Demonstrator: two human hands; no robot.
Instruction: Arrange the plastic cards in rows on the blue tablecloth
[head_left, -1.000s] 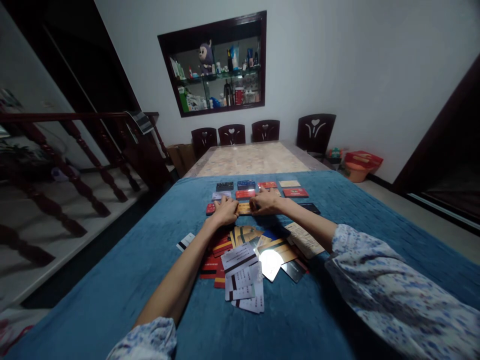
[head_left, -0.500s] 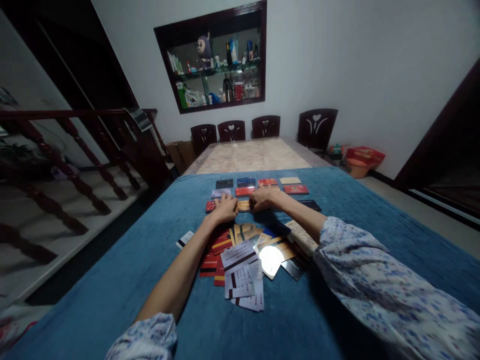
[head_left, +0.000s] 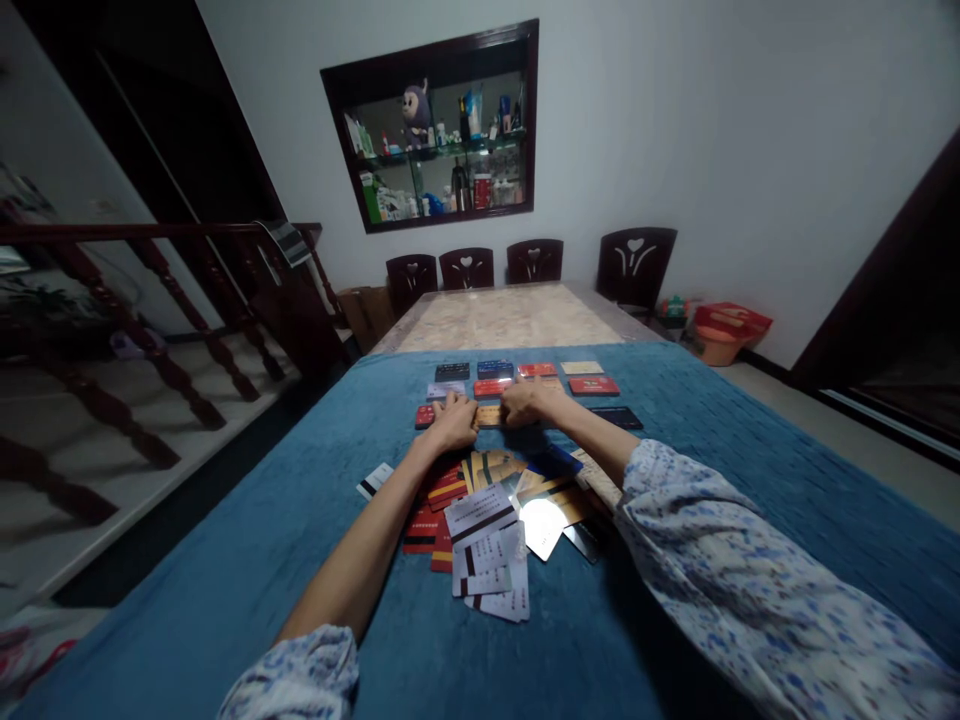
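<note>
A gold card [head_left: 489,416] lies in the nearest row of cards, between my two hands. My left hand [head_left: 454,424] is closed at its left end, its fingers bent down beside a red card [head_left: 424,416]. At the gold card's right end, my right hand [head_left: 523,402] is closed with its fingertips pointing down; they partly hide the card. Behind the hands lie a red-orange card [head_left: 493,387] and a pale lilac card [head_left: 445,391]. Closer to me spreads a loose pile with white cards [head_left: 484,515], red cards [head_left: 422,530] and gold cards [head_left: 495,468].
Farther rows hold a black card [head_left: 452,372], a blue card [head_left: 495,369] and a cream card [head_left: 582,368]. A red card [head_left: 593,386] and a dark card [head_left: 616,418] sit to the right. A blue cloth [head_left: 300,510] covers the table's near part; chairs [head_left: 535,262] stand beyond.
The whole view has shifted slightly downward in the picture. Both hands stay at the gold card, with hardly any movement against the cards.
</note>
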